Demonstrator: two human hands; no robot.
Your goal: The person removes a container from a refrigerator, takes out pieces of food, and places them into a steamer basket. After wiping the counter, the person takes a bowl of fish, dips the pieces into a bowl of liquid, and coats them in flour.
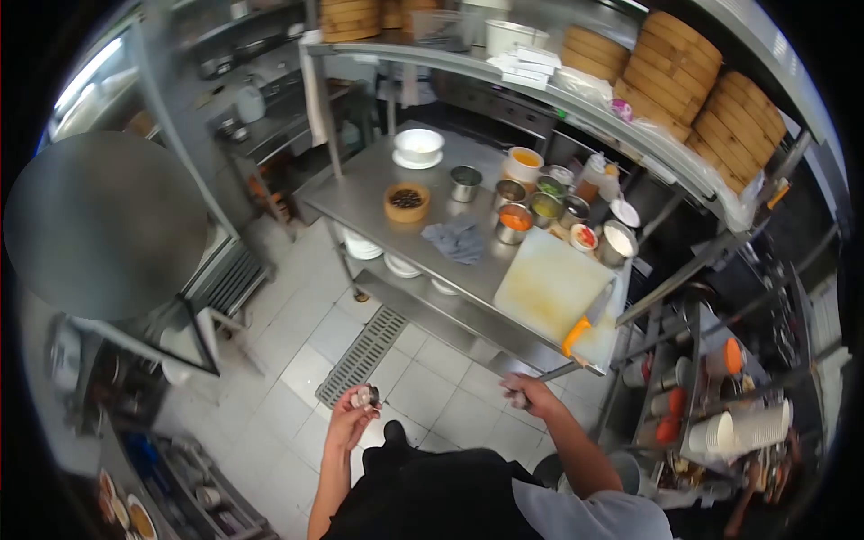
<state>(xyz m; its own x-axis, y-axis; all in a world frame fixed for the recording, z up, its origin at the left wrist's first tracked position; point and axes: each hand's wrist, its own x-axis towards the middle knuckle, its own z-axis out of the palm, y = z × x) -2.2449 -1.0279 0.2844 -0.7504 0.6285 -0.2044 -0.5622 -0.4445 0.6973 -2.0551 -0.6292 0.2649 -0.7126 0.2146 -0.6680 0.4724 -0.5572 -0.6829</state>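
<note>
My left hand [349, 419] is raised over the floor in front of my body, its fingers closed around a small roundish object [373, 394] that looks partly dark and shiny. Its kind cannot be made out. Off to the right, near the front corner of the steel table [468, 229], my right hand [531, 396] has curled fingers. Something small and greyish seems to be in them, too blurred to name. The cutting board [551, 281] and an orange-handled knife [576, 335] lie on the table beyond my right hand.
On the table stand a bamboo steamer [407, 205] with dark pieces, a white bowl [419, 144], a grey cloth [455, 243] and several metal containers. Stacked steamers [668, 67] fill the shelf above. A floor drain [362, 355] runs through the tiles. Cups [738, 432] stand at right.
</note>
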